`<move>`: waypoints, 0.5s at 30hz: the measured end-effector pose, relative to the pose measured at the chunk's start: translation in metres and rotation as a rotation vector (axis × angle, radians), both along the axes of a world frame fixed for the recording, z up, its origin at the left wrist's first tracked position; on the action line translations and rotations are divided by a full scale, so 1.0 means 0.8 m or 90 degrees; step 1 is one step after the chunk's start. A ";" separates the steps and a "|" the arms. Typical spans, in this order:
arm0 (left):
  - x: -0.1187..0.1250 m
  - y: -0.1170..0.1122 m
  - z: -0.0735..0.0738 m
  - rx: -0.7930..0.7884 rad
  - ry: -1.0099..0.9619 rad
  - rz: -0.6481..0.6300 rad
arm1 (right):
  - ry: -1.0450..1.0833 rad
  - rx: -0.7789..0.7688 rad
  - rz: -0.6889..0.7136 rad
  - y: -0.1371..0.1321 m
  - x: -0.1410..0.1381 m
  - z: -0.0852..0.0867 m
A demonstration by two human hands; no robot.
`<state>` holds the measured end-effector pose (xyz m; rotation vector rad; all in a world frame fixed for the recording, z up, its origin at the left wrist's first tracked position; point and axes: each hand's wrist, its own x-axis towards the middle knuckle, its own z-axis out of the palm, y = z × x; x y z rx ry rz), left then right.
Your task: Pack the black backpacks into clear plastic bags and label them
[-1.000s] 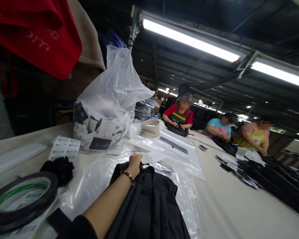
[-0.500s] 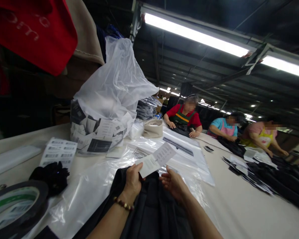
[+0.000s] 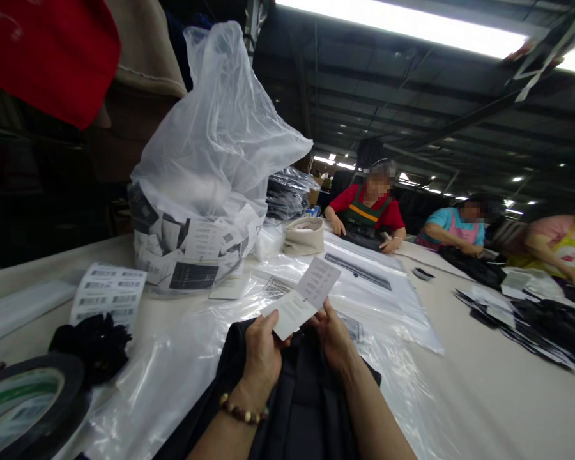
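Note:
My left hand (image 3: 261, 354), a bead bracelet on its wrist, pinches the lower end of a white paper tag (image 3: 301, 298) printed with small text. My right hand (image 3: 334, 338) is closed on the same tag from the right side. Both hands hover over a folded black garment (image 3: 306, 409) that lies on clear plastic bags (image 3: 172, 370) in front of me.
A big plastic bag (image 3: 211, 172) full of tags stands at the back left. Barcode label sheets (image 3: 108, 297), a black cloth lump (image 3: 93, 345) and a black tape roll (image 3: 23, 399) lie at my left. Three people work on black garments (image 3: 551, 319) across the table (image 3: 483, 396).
My right hand came into view and took hold of the tag beside my left hand. The tag was lifted from the garment. The view dropped slightly.

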<state>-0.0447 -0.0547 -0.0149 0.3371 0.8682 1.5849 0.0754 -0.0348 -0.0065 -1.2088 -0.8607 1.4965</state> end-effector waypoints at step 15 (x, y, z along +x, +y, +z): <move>0.007 -0.005 -0.013 0.006 0.191 0.047 | 0.340 0.104 -0.104 0.037 -0.001 0.019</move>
